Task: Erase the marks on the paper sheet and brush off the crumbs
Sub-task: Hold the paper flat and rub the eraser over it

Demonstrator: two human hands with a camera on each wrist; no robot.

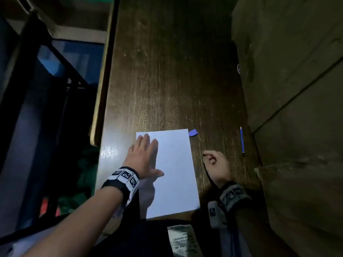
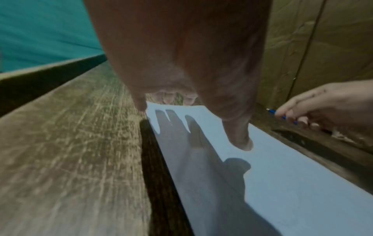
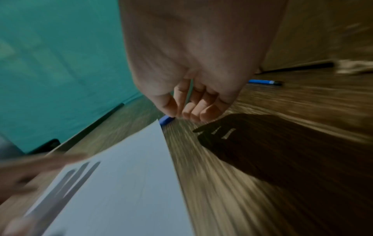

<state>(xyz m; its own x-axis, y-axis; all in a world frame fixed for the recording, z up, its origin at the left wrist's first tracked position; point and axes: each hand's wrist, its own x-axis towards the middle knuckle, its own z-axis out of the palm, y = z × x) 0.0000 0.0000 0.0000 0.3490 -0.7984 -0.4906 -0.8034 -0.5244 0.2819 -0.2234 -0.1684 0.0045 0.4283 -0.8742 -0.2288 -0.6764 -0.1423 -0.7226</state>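
A white paper sheet [image 1: 176, 173] lies on the dark wooden desk [image 1: 176, 71]. My left hand [image 1: 144, 154] is spread flat over the sheet's upper left part with straight fingers and casts a shadow on it. In the left wrist view the hand [image 2: 181, 63] sits just above the paper [image 2: 282, 175]. My right hand [image 1: 215, 164] is on the desk to the right of the sheet, fingers loosely curled and empty [image 3: 191, 103]. A small blue eraser [image 1: 193, 132] lies off the sheet's far right corner. I can make out no marks or crumbs.
A blue pencil [image 1: 242, 140] lies near the wooden panel [image 1: 297, 89] that bounds the desk on the right. The desk's left edge [image 1: 109, 71] drops off beside a dark metal frame. A printed slip [image 1: 183, 240] shows at the near edge.
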